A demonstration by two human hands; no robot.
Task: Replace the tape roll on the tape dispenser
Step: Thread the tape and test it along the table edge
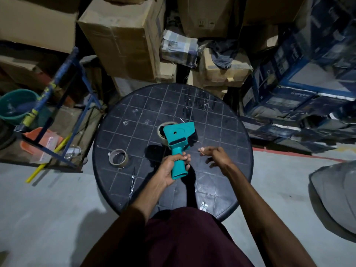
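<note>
Tape dispenser [178,143] — my left hand [173,166] grips its handle above the table [134,116], long axis pointing away, a roll [161,130] mounted. My right hand [215,155], just right of the head, is curled — pinching something I can't identify. The near-empty roll [117,157] lies left.

Both bare forearms reach forward and inward from the bottom of the view. The left hand [173,166] has its fingers and thumb curled round a teal plastic handle [178,166], palm turned inward. The right hand [215,156] sits just beside it, wrist bent, fingers [202,150] loosely curled with fingertips pinched together, pointing left.
</note>
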